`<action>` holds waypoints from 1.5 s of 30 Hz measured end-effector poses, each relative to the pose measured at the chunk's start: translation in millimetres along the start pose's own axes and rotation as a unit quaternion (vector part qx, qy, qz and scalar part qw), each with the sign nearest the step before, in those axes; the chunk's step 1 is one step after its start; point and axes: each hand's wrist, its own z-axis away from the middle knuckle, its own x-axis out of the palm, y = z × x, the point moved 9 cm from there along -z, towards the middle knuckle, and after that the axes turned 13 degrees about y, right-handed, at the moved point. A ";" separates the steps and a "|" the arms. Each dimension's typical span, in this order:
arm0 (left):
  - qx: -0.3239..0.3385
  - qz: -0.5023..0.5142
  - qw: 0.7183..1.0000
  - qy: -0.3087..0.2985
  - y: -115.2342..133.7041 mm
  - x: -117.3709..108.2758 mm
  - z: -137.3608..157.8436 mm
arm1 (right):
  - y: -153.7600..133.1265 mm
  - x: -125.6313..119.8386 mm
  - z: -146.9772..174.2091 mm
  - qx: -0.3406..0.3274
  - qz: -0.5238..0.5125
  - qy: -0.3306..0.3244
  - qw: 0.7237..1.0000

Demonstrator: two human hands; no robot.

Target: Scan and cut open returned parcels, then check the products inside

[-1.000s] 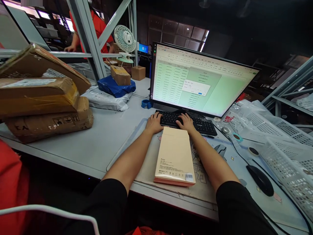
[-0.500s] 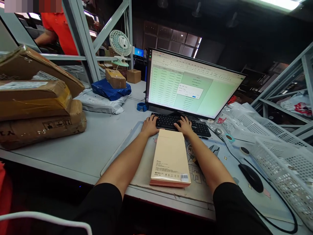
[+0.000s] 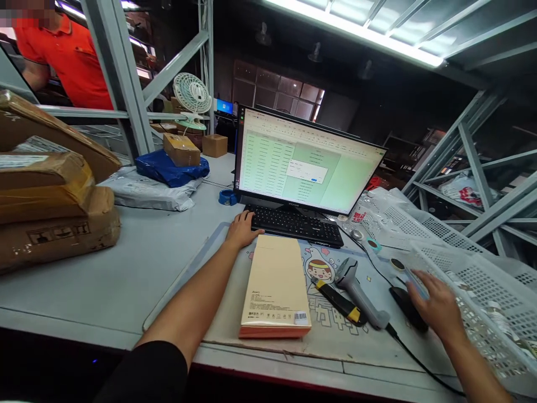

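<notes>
On the tabletop (image 3: 168,252), before the keyboard (image 3: 293,225), lies a seemingly closed box (image 3: 274,277), contents hidden; the monitor (image 3: 260,157) shows an open dialog (image 3: 307,170), apparently unanswered. The left hand (image 3: 242,229) rests at the keys, grasping nothing; the right hand (image 3: 438,308), loosely spread, is at the mouse (image 3: 403,305), contact unclear. A basket (image 3: 474,313) holds small items.

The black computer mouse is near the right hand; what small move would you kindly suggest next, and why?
Perhaps settle the bare right hand over the mouse, since they are close together and the black-framed monitor shows a white rectangular dialog box.
</notes>
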 end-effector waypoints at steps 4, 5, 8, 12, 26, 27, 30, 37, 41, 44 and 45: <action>0.003 0.000 1.000 0.001 1.1 -0.1 0.6 | 46.2 6.6 69.6 0.018 0.034 -0.018 0.999; 0.003 -0.002 1.000 0.001 1.2 -0.5 1.2 | 49.3 12.0 78.4 0.026 0.031 -0.022 0.999; 0.006 -0.010 1.000 0.001 1.3 -1.9 3.0 | 50.5 28.1 90.7 0.048 0.005 -0.055 0.997; 0.011 -0.018 1.000 0.001 2.7 -2.8 4.4 | 50.0 36.9 93.4 0.057 -0.027 -0.099 0.993; 0.001 -0.019 1.000 -0.006 3.8 -5.2 4.8 | 43.6 33.6 91.7 0.057 -0.055 -0.122 0.989; 0.000 -0.019 1.000 -0.008 3.9 -5.5 4.9 | 44.1 33.7 91.9 0.060 -0.054 -0.125 0.989; -0.001 -0.021 1.000 -0.011 4.1 -6.2 4.9 | 44.5 33.6 92.0 0.060 -0.058 -0.125 0.989; -0.002 -0.036 0.999 -0.008 6.6 -8.3 5.6 | 44.1 34.2 92.3 0.062 -0.059 -0.113 0.990; -0.001 -0.048 0.999 -0.007 10.6 -10.5 9.0 | 43.2 33.8 91.5 0.059 -0.057 -0.109 0.991; 0.002 -0.056 0.998 -0.005 13.6 -11.8 10.8 | 43.3 32.7 90.8 0.056 -0.059 -0.103 0.991; 0.001 -0.059 0.998 -0.005 14.1 -11.9 11.0 | 43.4 32.5 90.7 0.056 -0.059 -0.103 0.991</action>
